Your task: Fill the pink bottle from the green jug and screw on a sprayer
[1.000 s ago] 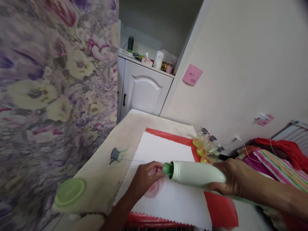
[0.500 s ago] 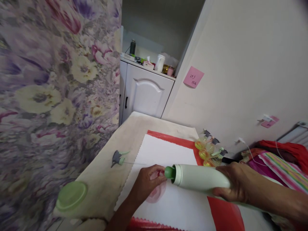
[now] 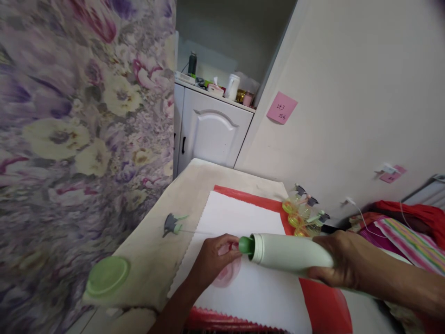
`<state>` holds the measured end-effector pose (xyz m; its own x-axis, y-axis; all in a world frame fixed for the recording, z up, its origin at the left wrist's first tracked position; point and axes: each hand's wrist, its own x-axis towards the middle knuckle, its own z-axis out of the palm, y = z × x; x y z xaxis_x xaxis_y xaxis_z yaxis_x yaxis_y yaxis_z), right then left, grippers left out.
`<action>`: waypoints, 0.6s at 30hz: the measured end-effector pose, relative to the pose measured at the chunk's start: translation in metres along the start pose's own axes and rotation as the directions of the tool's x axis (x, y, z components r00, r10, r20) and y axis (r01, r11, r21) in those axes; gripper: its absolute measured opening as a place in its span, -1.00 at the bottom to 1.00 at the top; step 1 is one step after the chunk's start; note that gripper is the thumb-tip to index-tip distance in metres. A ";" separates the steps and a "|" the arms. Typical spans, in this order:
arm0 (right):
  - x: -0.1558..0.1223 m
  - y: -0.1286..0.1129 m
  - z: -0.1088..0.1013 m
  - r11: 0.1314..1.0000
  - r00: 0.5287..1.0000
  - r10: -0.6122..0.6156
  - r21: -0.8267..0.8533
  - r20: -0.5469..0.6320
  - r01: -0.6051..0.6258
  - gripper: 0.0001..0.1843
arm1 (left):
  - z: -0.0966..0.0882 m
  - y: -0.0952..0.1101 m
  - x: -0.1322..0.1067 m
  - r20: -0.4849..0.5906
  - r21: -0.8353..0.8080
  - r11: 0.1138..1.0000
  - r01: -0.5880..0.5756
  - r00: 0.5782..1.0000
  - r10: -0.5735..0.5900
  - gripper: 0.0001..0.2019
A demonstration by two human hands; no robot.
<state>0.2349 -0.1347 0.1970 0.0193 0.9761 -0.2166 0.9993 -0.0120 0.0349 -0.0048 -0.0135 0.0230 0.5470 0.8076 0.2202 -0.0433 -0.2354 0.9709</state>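
My right hand [image 3: 339, 260] grips a pale green bottle [image 3: 288, 253] held on its side, its dark green neck [image 3: 246, 244] pointing left. My left hand [image 3: 212, 262] rests on a white cloth [image 3: 243, 222], fingertips beside the bottle's neck and over a pink stain [image 3: 227, 273] on the cloth. The white cloth lies on a red sheet [image 3: 323, 304] on a beige table [image 3: 163, 246]. A grey spray nozzle [image 3: 173, 224] with a thin tube lies on the table left of the cloth.
A round green lid [image 3: 107, 276] sits near the table's left front corner. Small yellow spray bottles [image 3: 301, 215] stand by the wall. A floral curtain [image 3: 76, 120] hangs at left, a white cabinet [image 3: 212, 130] behind. Striped and red fabrics [image 3: 406, 232] pile at right.
The view has shifted slightly. Both hands and the bottle stay in nearly the same pose over the pink stain.
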 end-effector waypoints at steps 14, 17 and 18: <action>-0.002 -0.007 -0.005 1.000 1.000 0.026 0.000 0.003 -0.026 -0.65 | 0.000 -0.001 0.000 0.017 -0.001 1.000 -0.001 1.000 0.001 -0.81; -0.002 -0.008 -0.006 0.999 0.999 0.042 0.001 0.011 -0.042 -0.68 | 0.001 -0.002 0.001 0.014 -0.002 1.000 -0.001 1.000 0.001 -0.81; -0.003 -0.008 -0.007 0.999 0.999 0.052 -0.003 0.015 -0.052 -0.69 | 0.001 -0.002 0.001 0.012 -0.004 1.000 -0.002 1.000 0.002 -0.81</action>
<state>0.2266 -0.1358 0.2037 0.0719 0.9708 -0.2288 0.9969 -0.0623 0.0491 -0.0035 -0.0123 0.0214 0.5570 0.8006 0.2211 -0.0476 -0.2349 0.9708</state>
